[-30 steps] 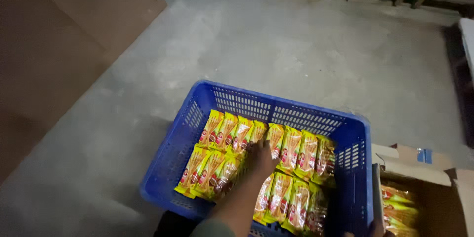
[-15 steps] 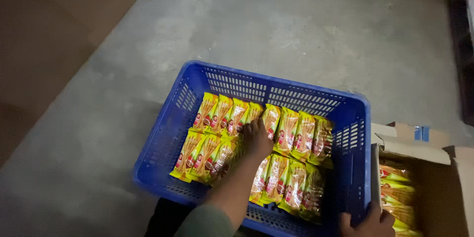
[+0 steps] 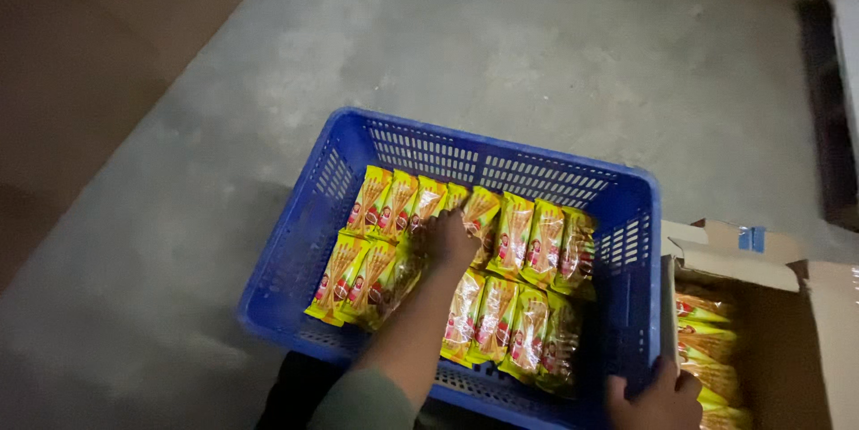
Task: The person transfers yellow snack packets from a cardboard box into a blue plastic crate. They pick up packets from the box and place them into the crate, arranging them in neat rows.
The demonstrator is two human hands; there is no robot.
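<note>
Down on the grey concrete floor (image 3: pixel 573 63), the blue slotted plastic crate (image 3: pixel 501 161) holds rows of yellow snack packets (image 3: pixel 519 233). Left hand (image 3: pixel 452 240) presses its fingers together onto a middle packet, apparently straightening the row; right hand (image 3: pixel 658 401) clamps the crate's near-right rim, beside an open cardboard box (image 3: pixel 787 305).

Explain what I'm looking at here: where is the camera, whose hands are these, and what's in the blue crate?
The camera sits on a person's head and looks down at their own two bare hands. The blue crate stands on a grey concrete floor and holds rows of yellow snack packets. The left hand rests on the packets in the middle of the crate, though whether it grips one cannot be told. The right hand clasps the crate's near right corner. Beside it stands an open cardboard box with more of the same packets inside.
</note>
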